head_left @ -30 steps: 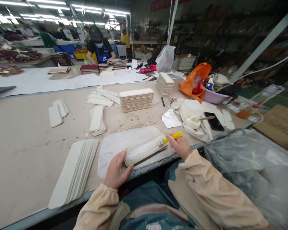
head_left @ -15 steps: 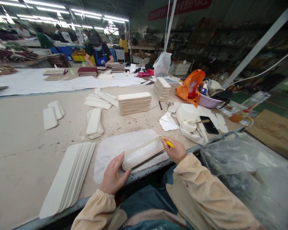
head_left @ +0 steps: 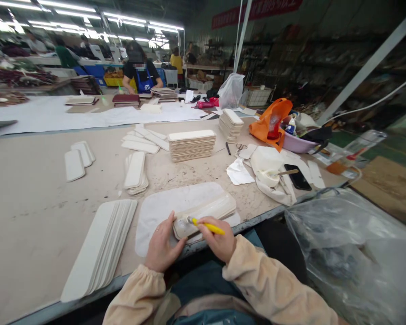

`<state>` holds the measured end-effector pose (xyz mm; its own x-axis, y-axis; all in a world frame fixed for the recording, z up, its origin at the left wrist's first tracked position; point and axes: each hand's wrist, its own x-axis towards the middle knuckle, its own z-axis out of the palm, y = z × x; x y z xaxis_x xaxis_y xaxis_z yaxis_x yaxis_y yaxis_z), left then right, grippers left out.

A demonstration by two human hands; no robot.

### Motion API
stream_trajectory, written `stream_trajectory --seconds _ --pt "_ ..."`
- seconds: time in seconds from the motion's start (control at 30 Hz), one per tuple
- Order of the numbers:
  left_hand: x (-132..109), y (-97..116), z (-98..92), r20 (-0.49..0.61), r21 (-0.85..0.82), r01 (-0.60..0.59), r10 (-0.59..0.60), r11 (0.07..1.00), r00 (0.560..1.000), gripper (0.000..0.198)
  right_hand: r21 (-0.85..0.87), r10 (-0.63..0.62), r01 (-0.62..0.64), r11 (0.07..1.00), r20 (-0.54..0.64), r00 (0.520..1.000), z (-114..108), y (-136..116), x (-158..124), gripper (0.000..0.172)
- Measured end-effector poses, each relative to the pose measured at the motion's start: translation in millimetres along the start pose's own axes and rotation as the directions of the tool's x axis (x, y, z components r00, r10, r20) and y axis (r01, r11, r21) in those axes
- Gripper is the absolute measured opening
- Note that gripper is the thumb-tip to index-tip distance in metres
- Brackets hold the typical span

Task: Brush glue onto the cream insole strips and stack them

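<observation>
My right hand (head_left: 219, 238) grips a yellow-handled brush (head_left: 210, 225), its tip touching the left part of a long, off-white panel (head_left: 206, 210) with rounded corners. A wet, shiny coating shows along the panel's face. Thumb and fingers of my left hand (head_left: 163, 243) hold the panel's left end, the thumb at the near edge. More panels appear to lie beneath this one. Under them is a pale rounded sheet (head_left: 155, 203) near the table edge. To the left, a fanned stack of long white panels (head_left: 98, 248) lies on the table.
Further back are a tall panel stack (head_left: 192, 146) and smaller pieces (head_left: 135, 171). To the right are a cloth-covered bowl (head_left: 267, 164), a phone (head_left: 297, 177), scissors (head_left: 241, 147) and an orange bag (head_left: 269, 124). Plastic sheeting (head_left: 352, 234) hangs beside the table. A co-worker (head_left: 140, 72) works opposite.
My right hand has brought the brush from the panel's right end leftward and nearer to my left hand. The left hand still holds the panel's left end.
</observation>
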<state>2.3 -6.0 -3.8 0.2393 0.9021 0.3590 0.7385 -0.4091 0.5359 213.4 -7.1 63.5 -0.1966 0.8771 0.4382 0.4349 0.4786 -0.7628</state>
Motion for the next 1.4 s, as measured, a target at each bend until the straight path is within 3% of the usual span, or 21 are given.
stream_trajectory --seconds 0.07,0.13,0.27,0.4,0.57,0.67,0.83,0.9,1.07,1.2,1.3,1.4 --pt "0 3 -1.6 0.002 -0.012 0.005 -0.005 1.000 1.000 0.087 0.175 0.252 -0.239 0.955 -0.055 0.966 -4 2 1 0.022" --pt "1 5 -3.0 0.004 -0.021 0.002 -0.002 1.000 1.000 0.088 0.295 0.413 -0.384 0.875 -0.043 0.910 -7 5 3 0.027" --pt "1 8 -4.4 0.010 -0.018 0.014 -0.014 1.000 1.000 0.088 0.370 0.491 -0.480 0.796 0.069 0.868 -4 8 4 0.035" --pt "0 8 -4.9 0.009 -0.011 0.010 -0.010 1.000 1.000 0.085 0.296 0.436 -0.453 0.841 0.125 0.891 4 10 2 0.034" --pt "1 7 -6.4 0.028 0.000 -0.007 0.007 1.000 1.000 0.079 0.182 0.383 -0.378 0.908 0.007 0.924 -11 23 3 0.035" --pt "1 7 -6.3 0.025 0.007 -0.010 0.010 1.000 1.000 0.079 0.204 0.388 -0.371 0.906 -0.046 0.921 -18 21 2 0.032" --pt "-1 2 -2.9 0.021 0.021 -0.022 0.021 1.000 1.000 0.078 0.291 0.369 -0.361 0.886 0.028 0.929 -6 14 -2 0.026" --pt "-1 -2 -1.1 0.015 0.034 -0.035 0.035 0.999 0.999 0.077 0.259 0.376 -0.365 0.894 0.006 0.927 -7 20 -1 0.026" --pt "0 -6 0.7 0.006 0.061 -0.055 0.055 0.997 0.998 0.073 -0.009 0.343 -0.348 0.937 -0.159 0.926 -52 48 2 0.033" --pt "-1 -5 0.1 0.003 0.075 -0.049 0.049 0.996 0.999 0.073 -0.209 0.303 -0.358 0.910 -0.253 0.919 -87 65 1 0.034" --pt "-1 -4 -0.3 0.002 0.084 -0.048 0.048 0.995 0.999 0.073 -0.295 0.213 -0.308 0.904 -0.315 0.925 -92 68 -1 0.028" --pt "-1 -4 -0.1 0.001 0.087 -0.049 0.049 0.995 0.999 0.074 -0.405 0.028 -0.153 0.901 -0.297 0.954 -84 67 0 0.024"
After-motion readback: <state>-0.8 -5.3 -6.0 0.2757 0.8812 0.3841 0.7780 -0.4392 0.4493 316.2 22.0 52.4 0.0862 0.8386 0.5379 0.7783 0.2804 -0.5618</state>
